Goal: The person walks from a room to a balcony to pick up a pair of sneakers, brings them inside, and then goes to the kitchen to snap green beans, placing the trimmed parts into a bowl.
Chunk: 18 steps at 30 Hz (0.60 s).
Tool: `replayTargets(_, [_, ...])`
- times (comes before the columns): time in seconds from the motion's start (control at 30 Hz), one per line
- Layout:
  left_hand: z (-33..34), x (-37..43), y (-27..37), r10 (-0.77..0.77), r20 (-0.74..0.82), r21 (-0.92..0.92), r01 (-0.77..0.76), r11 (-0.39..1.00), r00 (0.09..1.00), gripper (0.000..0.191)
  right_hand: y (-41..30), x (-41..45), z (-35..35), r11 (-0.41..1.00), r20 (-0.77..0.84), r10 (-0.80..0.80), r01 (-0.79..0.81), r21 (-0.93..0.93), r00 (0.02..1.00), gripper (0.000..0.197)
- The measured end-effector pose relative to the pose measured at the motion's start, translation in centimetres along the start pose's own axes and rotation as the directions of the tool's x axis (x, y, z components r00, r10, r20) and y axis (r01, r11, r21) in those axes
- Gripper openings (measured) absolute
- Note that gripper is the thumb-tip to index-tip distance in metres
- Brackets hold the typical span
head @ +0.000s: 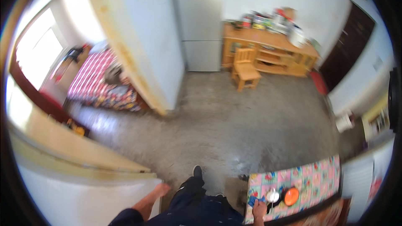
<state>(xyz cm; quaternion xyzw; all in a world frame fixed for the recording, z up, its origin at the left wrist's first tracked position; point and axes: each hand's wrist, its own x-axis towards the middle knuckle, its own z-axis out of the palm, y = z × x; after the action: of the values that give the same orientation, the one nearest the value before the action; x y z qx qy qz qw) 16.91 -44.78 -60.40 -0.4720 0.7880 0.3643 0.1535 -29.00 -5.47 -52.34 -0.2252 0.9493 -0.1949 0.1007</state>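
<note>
My right hand (pixel 259 209), low in the view, is closed around a blue cloth (pixel 256 200). It is by the left end of a table with a patterned patchwork tablecloth (pixel 317 175). A white bowl or cup (pixel 272 196) and an orange bowl or plate (pixel 291 196) stand on that cloth, just right of the hand. My left hand (pixel 162 190) hangs beside the end of a white wall (pixel 94 194), blurred. Its fingers do not show clearly, and I see nothing in it.
Grey concrete floor (pixel 220 125) stretches ahead. A small wooden chair (pixel 246 69) stands before a wooden cabinet (pixel 270 42) bearing several items. Nearby are a grey refrigerator (pixel 201 25), a jutting wall (pixel 150 37), a bed (pixel 94 78) at left and a dark door (pixel 348 44) at right.
</note>
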Motion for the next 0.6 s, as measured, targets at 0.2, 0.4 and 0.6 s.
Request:
replayTargets(0.2, [-12.0, 9.1, 13.7, -0.023, 0.044, -0.301, 0.035, 0.953, 0.999, 0.032, -13.3, 6.9, -3.4, 0.96, 0.008, -0.183, 0.18, -0.216, 0.983, 0.027])
replayTargets(0.4, [-19.5, 13.1, 26.1, 0.453, -0.198, -0.365, -0.494, 0.789, 0.869, 0.057, -29.7, 13.6, -4.2, 0.888, 0.079, -0.437, 0.416, 0.194, 0.896, 0.02])
replayTargets(0.6, [-25.1, 10.7, 32.4, 0.714, -0.467, -0.049, -0.822, 0.567, 0.521, 0.062, -43.9, 16.2, -6.4, 0.652, 0.152, -0.718, 0.581, 0.487, 0.679, 0.014])
